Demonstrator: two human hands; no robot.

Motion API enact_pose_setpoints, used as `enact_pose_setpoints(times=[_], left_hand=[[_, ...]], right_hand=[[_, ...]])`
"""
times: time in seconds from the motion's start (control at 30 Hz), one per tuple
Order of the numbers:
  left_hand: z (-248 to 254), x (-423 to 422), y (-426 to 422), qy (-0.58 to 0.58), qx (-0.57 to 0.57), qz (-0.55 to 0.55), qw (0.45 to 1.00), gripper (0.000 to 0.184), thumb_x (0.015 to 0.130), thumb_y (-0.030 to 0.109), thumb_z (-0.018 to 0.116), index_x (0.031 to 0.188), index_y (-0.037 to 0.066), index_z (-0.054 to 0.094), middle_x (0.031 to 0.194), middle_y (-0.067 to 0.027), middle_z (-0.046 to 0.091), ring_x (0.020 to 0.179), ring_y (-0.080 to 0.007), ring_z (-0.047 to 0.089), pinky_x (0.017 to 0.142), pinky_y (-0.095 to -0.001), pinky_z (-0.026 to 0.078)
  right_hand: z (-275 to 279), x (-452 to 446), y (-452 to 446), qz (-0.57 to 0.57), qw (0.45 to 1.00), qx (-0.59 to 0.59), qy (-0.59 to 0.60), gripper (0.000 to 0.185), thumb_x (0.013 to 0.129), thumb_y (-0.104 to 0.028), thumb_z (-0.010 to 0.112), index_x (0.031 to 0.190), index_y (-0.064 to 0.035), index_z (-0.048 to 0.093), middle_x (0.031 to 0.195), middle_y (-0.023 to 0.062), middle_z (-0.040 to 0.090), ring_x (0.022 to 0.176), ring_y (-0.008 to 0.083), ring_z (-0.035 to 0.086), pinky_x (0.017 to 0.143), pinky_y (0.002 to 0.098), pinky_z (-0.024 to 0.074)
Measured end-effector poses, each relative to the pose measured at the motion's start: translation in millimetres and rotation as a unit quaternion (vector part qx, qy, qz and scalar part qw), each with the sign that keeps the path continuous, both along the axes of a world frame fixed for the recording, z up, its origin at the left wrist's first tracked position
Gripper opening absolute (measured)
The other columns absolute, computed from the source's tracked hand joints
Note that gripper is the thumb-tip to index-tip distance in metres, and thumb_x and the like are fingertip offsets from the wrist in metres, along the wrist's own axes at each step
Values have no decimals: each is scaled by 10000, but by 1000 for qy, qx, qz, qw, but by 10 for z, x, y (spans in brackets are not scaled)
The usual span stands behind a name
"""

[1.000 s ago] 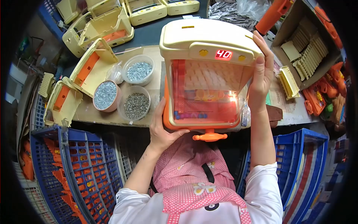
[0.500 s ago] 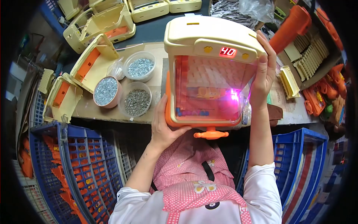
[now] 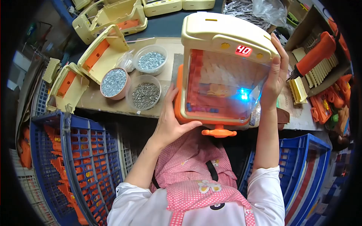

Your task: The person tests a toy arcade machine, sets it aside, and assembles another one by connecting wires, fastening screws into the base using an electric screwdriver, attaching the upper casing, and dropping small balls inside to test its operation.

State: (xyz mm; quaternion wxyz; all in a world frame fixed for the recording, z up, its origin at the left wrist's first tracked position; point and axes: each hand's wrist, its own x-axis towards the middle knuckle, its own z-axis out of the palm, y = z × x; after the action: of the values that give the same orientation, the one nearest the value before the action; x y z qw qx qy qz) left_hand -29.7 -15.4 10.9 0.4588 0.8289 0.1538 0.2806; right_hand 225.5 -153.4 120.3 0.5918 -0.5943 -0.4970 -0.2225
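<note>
A toy game machine (image 3: 226, 32) with a cream top, orange base and clear front window is held between both hands at the table's front edge. Its red display reads 40, and a blue light glows inside the window. An orange handle (image 3: 219, 131) sticks out at the bottom front. My left hand (image 3: 170, 116) grips the lower left corner of the base, thumb along the bottom edge. My right hand (image 3: 276, 73) wraps round the upper right side, fingers behind the cream top. The fingertips behind the machine are partly hidden.
Three tubs of small metal screws, one a pink tub (image 3: 115, 83), stand left of the machine. Cream shells (image 3: 103, 52) lie behind them. An orange power screwdriver (image 3: 316, 54) hangs at right before a box of cream parts. Blue crates (image 3: 90, 150) flank my lap.
The machine and both hands appear shifted right in view. The inside light turned from pink to blue. The hanging screwdriver has swung right and now shows its tip.
</note>
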Motion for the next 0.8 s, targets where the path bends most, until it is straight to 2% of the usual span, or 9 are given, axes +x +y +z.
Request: enact_pose_setpoints(times=[0.1, 0.13, 0.23, 0.3, 0.4, 0.57, 0.7, 0.8], left_hand=[[19, 157, 0, -19, -29, -10, 999, 1232, 629, 333, 953, 1566, 15, 219, 1614, -204, 252, 1484, -323, 307, 1200, -435, 298], [9, 166, -4, -14, -6, 0, 1000, 1284, 607, 352, 964, 1575, 5, 195, 1613, -188, 261, 1482, -300, 312, 1206, -429, 292], [-99, 190, 4, -40, -41, -10, 998, 1306, 591, 368, 971, 1575, 1, 194, 1615, -173, 267, 1481, -278, 313, 1213, -423, 284], [-148, 182, 5, -40, -24, -8, 999, 1303, 592, 337, 974, 1577, 2, 190, 1611, -161, 287, 1472, -268, 333, 1208, -414, 300], [-225, 157, -11, -53, -119, -10, 991, 1304, 560, 384, 975, 1572, 22, 236, 1626, -239, 215, 1518, -365, 225, 1221, -455, 258], [-48, 80, 15, 30, -139, -38, 989, 1296, 581, 287, 973, 1586, 34, 194, 1639, -206, 205, 1526, -350, 211, 1225, -434, 261], [-64, 70, 20, 35, -138, -41, 989, 1278, 591, 241, 966, 1588, 39, 193, 1639, -204, 204, 1526, -350, 211, 1225, -430, 265], [-156, 77, 1, 14, -151, -45, 987, 1281, 585, 204, 967, 1588, 31, 189, 1636, -203, 212, 1520, -346, 231, 1218, -428, 278]], right_hand=[[-12, -6, 53, 23, 1000, 15, 1, 416, 1090, -295, 410, 1408, -46, 507, 1501, 171, 471, 1444, 278, 379, 1203, 397, 251], [-7, -3, 55, 26, 1000, 15, 1, 418, 1090, -294, 410, 1410, -42, 504, 1504, 173, 466, 1446, 276, 376, 1203, 396, 251], [-11, 9, 15, 27, 1000, 12, 6, 425, 1090, -291, 412, 1415, -30, 496, 1513, 179, 451, 1450, 270, 367, 1203, 392, 251], [-20, 23, 8, 24, 1000, 10, 3, 427, 1090, -292, 410, 1416, -29, 494, 1514, 177, 450, 1448, 266, 369, 1201, 390, 255], [-19, 2, 10, 21, 1000, 10, -2, 427, 1091, -298, 403, 1416, -38, 499, 1508, 167, 460, 1440, 261, 385, 1196, 388, 267], [-32, 15, 3, 10, 1000, 5, -11, 427, 1094, -309, 392, 1415, -52, 506, 1497, 151, 476, 1425, 252, 411, 1189, 385, 288], [-27, -12, 25, 1, 999, 12, 47, 484, 1082, -352, 392, 1429, -36, 510, 1495, 152, 496, 1422, 263, 416, 1209, 411, 257], [-53, 66, -1, 13, 1000, 6, -12, 428, 1093, -314, 398, 1411, -49, 508, 1484, 149, 489, 1408, 242, 428, 1186, 371, 295]])
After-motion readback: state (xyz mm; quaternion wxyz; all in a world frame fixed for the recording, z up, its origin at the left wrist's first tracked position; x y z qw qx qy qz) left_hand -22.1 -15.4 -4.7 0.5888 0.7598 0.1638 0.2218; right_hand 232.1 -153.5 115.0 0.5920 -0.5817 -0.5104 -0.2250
